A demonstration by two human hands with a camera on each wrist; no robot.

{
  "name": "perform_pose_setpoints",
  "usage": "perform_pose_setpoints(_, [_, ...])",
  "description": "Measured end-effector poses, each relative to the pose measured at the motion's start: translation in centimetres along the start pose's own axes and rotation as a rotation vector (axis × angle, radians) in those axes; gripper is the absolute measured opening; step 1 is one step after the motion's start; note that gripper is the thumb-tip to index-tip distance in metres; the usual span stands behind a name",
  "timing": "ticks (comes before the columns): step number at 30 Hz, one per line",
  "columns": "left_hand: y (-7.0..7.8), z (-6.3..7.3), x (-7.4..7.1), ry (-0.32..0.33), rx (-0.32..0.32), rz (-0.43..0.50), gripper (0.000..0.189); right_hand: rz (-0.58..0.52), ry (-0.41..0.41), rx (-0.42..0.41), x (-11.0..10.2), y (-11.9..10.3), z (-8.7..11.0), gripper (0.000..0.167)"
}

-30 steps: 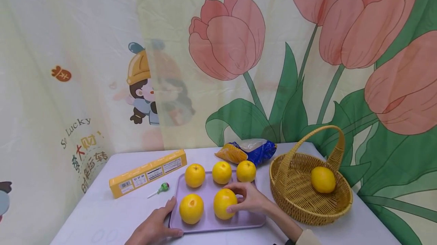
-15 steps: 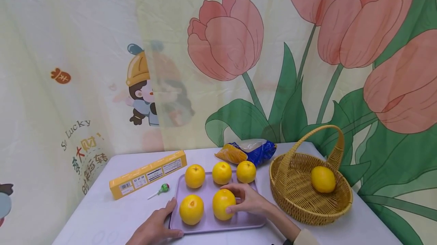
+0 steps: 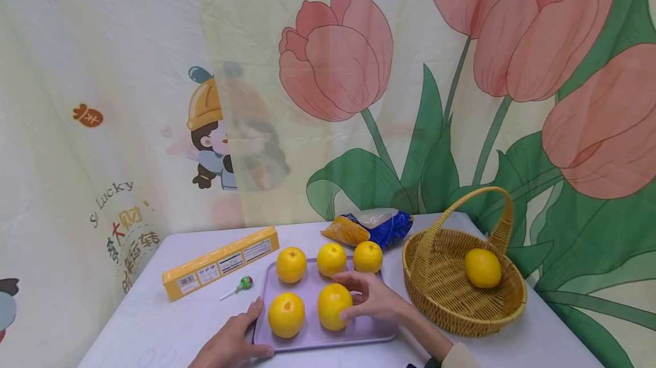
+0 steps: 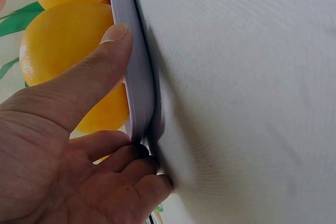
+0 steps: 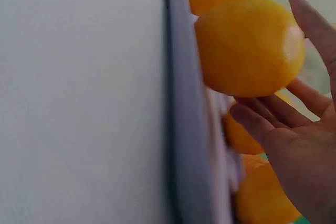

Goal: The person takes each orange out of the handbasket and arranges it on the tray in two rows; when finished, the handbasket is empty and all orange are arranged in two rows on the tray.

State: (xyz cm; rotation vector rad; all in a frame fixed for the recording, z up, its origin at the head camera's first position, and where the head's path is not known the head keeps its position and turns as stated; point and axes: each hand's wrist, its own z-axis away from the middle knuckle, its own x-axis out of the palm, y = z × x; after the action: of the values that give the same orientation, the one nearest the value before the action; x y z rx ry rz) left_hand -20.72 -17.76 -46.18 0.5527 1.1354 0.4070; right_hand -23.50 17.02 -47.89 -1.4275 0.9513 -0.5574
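Several oranges stand on a lilac tray (image 3: 320,347): three in the back row, two in front. My right hand (image 3: 373,298) grips the front right orange (image 3: 333,306), thumb on its near side and fingers behind. The right wrist view shows fingers (image 5: 262,119) against the fruit; the thumb (image 5: 310,19) seems slightly off its surface there. My left hand (image 3: 230,335) holds the tray's front left corner. In the left wrist view its thumb (image 4: 100,72) presses the rim and the fingers bend against the side. The front left orange (image 3: 286,315) sits beside that hand, untouched.
Right of the tray stands a wicker basket (image 3: 463,322) with a tall handle and one orange (image 3: 483,268) inside. A blue and yellow packet (image 3: 371,227) lies behind the tray. To the left are a long yellow box (image 3: 220,264) and a lollipop (image 3: 245,283).
The right hand and its orange have shifted very slightly left on the tray. The left hand keeps its hold on the corner. The whole head view has drifted a little.
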Motion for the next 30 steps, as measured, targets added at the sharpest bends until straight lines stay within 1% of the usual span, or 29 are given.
perform_pose_setpoints(2, [0.0, 0.0, 0.0, -0.004, 0.007, 0.002, 0.115, 0.037, -0.001, -0.050, -0.5, -1.1, 0.8, 0.077])
perform_pose_setpoints(4, [-0.1, 0.0, 0.1, -0.008, 0.007, 0.000, 0.115, 0.097, -0.023, -0.126, -1.4, -2.9, 2.1, 0.073])
perform_pose_setpoints(6, [-0.1, 0.0, 0.1, -0.007, 0.008, -0.006, 0.115, 0.140, -0.067, -0.210, -2.7, -5.1, 3.7, 0.069])
perform_pose_setpoints(9, [-0.1, 0.0, 0.0, -0.003, 0.003, -0.012, 0.115, 0.140, -0.157, -0.298, -5.0, -8.4, 6.5, 0.064])
perform_pose_setpoints(11, [-0.2, 0.0, 0.0, -0.001, 0.006, -0.013, 0.114, 0.143, -0.198, -0.359, -6.8, -10.2, 8.4, 0.062])
perform_pose_setpoints(13, [-0.2, 0.0, 0.0, -0.002, 0.013, -0.012, 0.114, 0.143, -0.198, -0.427, -8.9, -11.2, 10.2, 0.063])
perform_pose_setpoints(14, [-0.1, 0.0, 0.0, -0.003, 0.014, -0.014, 0.114, 0.163, -0.174, -0.453, -10.2, -11.4, 11.1, 0.062])
perform_pose_setpoints(15, [-0.1, 0.0, 0.0, -0.004, 0.011, -0.014, 0.114, 0.184, -0.135, -0.465, -11.5, -11.4, 11.9, 0.061])
perform_pose_setpoints(16, [-0.1, 0.0, 0.0, -0.005, 0.006, -0.017, 0.114, 0.212, -0.072, -0.448, -12.8, -11.3, 12.7, 0.059])
perform_pose_setpoints(18, [-0.1, 0.0, -0.1, -0.003, 0.002, -0.022, 0.114, 0.288, 0.111, -0.348, -15.1, -10.4, 14.0, 0.053])
perform_pose_setpoints(19, [-0.1, 0.0, -0.1, -0.003, -0.002, -0.024, 0.114, 0.340, 0.207, -0.265, -16.1, -9.9, 14.4, 0.049])
perform_pose_setpoints(20, [-0.1, 0.0, -0.1, -0.002, -0.006, -0.026, 0.114, 0.406, 0.300, -0.161, -16.9, -9.3, 14.7, 0.044])
perform_pose_setpoints(21, [-0.1, -0.1, -0.2, -0.001, -0.008, -0.024, 0.114, 0.456, 0.376, -0.063, -17.6, -8.6, 14.8, 0.042])
perform_pose_setpoints(22, [-0.1, -0.1, -0.2, -0.001, -0.009, -0.023, 0.114, 0.504, 0.435, 0.038, -18.0, -7.9, 14.9, 0.043])
perform_pose_setpoints(23, [-0.1, -0.1, -0.2, -0.002, -0.011, -0.022, 0.114, 0.552, 0.477, 0.116, -18.4, -7.2, 14.7, 0.047])
perform_pose_setpoints(24, [-0.1, 0.0, -0.2, -0.003, -0.016, -0.024, 0.115, 0.588, 0.503, 0.173, -18.6, -6.5, 14.5, 0.051])
perform_pose_setpoints(25, [-0.1, 0.0, -0.2, -0.006, -0.020, -0.023, 0.115, 0.610, 0.514, 0.208, -18.8, -6.0, 14.2, 0.055])
perform_pose_setpoints(26, [0.0, 0.0, -0.2, -0.006, -0.020, -0.023, 0.114, 0.616, 0.530, 0.227, -18.9, -5.6, 13.9, 0.057])
perform_pose_setpoints(28, [0.1, 0.0, -0.2, -0.001, -0.020, -0.027, 0.114, 0.582, 0.564, 0.202, -19.0, -5.2, 13.2, 0.056])
perform_pose_setpoints(30, [0.2, 0.0, -0.1, 0.006, -0.019, -0.034, 0.114, 0.538, 0.596, 0.135, -19.1, -5.3, 12.5, 0.051])
